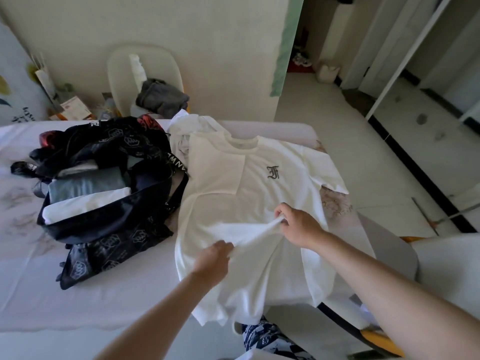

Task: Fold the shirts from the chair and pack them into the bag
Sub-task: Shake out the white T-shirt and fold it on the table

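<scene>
This is a bedroom in a home. Under the left hand (213,261) and the right hand (298,224) stretches a bed (78,294) with a pale printed sheet. A white T-shirt (233,183) is spread on it, and both hands pinch its cloth. Left of the left hand lies an open black bag (104,229) with folded clothes inside. Beyond the hands, against a plain wall, stands a white chair (145,63) bearing a grey garment (161,97). Right of the right hand, a pale tiled floor (337,152) runs to a doorway (311,35), where shoes (302,59) lie.
</scene>
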Demonstrator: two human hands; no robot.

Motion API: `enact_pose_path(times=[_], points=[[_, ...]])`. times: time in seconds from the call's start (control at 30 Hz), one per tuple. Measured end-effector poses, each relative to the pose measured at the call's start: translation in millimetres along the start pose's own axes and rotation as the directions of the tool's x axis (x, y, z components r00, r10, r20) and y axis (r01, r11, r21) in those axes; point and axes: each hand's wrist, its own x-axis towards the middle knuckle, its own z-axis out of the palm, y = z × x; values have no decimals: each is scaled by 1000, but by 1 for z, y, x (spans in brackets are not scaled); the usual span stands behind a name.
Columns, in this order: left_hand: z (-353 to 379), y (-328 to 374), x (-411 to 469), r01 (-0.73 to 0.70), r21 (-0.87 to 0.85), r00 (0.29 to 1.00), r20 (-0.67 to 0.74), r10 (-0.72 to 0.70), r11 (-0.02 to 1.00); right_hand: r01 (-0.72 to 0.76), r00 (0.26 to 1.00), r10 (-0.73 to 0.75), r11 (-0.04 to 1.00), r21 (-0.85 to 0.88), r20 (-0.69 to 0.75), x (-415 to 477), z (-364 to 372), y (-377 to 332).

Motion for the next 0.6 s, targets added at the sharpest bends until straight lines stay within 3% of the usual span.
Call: enact_pose_path(times=[0.1, 0.23, 0.33, 0.4, 0.47, 0.53, 0.6], points=[[-44, -15, 44, 111, -65, 973, -197, -122, 992, 37, 991, -42, 998, -46, -125, 27, -16, 6], [-113, -14, 103, 218, -282, 866, -386, -319, 934, 13, 933, -21, 1000, -25, -359, 68, -29, 10], [-103, 3, 112, 138, -80, 921, -355, -158, 987, 95, 935, -177, 960, -264, -307, 67, -21, 15], [-76, 18, 101, -81, -60, 972, -228, 66, 995, 300, 896, -390, 883, -360, -210, 49, -5, 23], [-47, 26, 82, -218, -57, 973, 69, 222, 974, 483, 858, -513, 793, -372, 20, 30, 10, 33], [-28, 22, 63, -341, 122, 888, 367, 277, 932, 558, 828, -473, 744, -367, 302, 17, 21, 41], [-19, 11, 53, -426, 286, 843, 470, 262, 858, 570, 811, -394, 696, -437, 432, 13, 31, 46]])
